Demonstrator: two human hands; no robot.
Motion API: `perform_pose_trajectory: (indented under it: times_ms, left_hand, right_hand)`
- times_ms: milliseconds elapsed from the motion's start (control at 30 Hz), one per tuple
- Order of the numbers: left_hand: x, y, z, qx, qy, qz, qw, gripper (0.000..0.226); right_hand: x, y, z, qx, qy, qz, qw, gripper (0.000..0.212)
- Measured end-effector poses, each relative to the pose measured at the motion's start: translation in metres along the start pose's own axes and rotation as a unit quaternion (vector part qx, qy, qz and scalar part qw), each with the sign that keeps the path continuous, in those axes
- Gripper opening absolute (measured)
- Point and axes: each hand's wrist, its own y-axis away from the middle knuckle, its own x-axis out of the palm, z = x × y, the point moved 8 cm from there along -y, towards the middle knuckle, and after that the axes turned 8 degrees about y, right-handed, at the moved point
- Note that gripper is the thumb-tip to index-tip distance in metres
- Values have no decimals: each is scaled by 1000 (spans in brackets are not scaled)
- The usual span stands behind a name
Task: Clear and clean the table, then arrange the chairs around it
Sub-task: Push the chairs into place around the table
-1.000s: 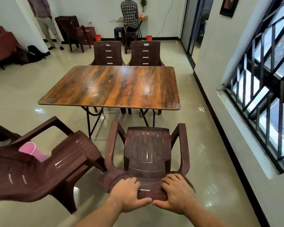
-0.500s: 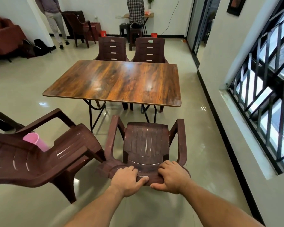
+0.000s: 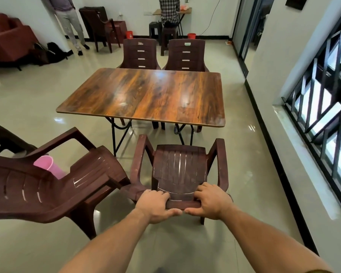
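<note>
1. Chair (image 3: 180, 170): brown moulded-plastic armchair, standing on the floor near the table's (image 3: 146, 95) near long edge. It is facing the table's right half and is not yet tucked under.
2. Left hand (image 3: 156, 205): gripping the top rail of the chair back, left of centre. Its fingers (image 3: 158, 194) are lying close together and curling over the front, with the thumb hooking behind.
3. Right hand (image 3: 211, 201): gripping the same rail right of centre. Its fingers (image 3: 205, 191) are curling over the front and its thumb is reaching toward the other thumb.
4. Handling, judged: probably light and stiff, flexing slightly at the back. The legs are likely sliding easily on the glossy floor (image 3: 244, 154).
5. Hold, judged: the top rail is serving well for pushing, while the armrests are offering a steadier lift.
6. Second chair (image 3: 57, 184): standing just beside the first, at its left, and awaiting placement.
7. Far chairs (image 3: 140, 54): two are already sitting at the opposite edge.
</note>
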Motion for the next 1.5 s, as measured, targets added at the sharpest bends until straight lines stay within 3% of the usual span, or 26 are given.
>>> perform_pose_trajectory:
  times_ms: [133,333,533,667,867,1033,1167,1267,1367,1500]
  left_hand:
    - [-5,4,2,-19,0,23,1000,48]
    - [-2,12,24,-22,2,30,999,32]
    - [-5,-1,33,-60,19,44,997,41]
    - [-1,-2,36,-55,35,45,997,83]
    - [-4,3,35,-25,50,-9,998,125]
    - [-4,3,41,-27,37,-17,999,108]
    - [-6,3,56,-19,17,-22,999,114]
    - [-8,0,64,-11,5,1,1000,96]
    - [-18,-1,87,-8,3,21,1000,90]
    - [-37,11,140,1,16,-14,1000,82]
  right_hand:
    - [1,2,7,-32,1,-1,999,81]
    - [-3,-4,27,-45,-6,-12,999,81]
    - [-6,-19,19,-21,-10,5,1000,81]
    - [-5,-20,16,-6,-5,10,1000,86]
    - [-2,-16,17,34,-4,-22,999,93]
    - [-10,-16,14,54,-32,-15,998,92]
    - [-14,-24,23,62,-38,-18,997,87]
    - [-5,-28,28,71,-52,25,996,84]
    - [-8,-35,29,96,-72,53,991,80]
    - [-27,-63,54,125,-76,40,988,82]
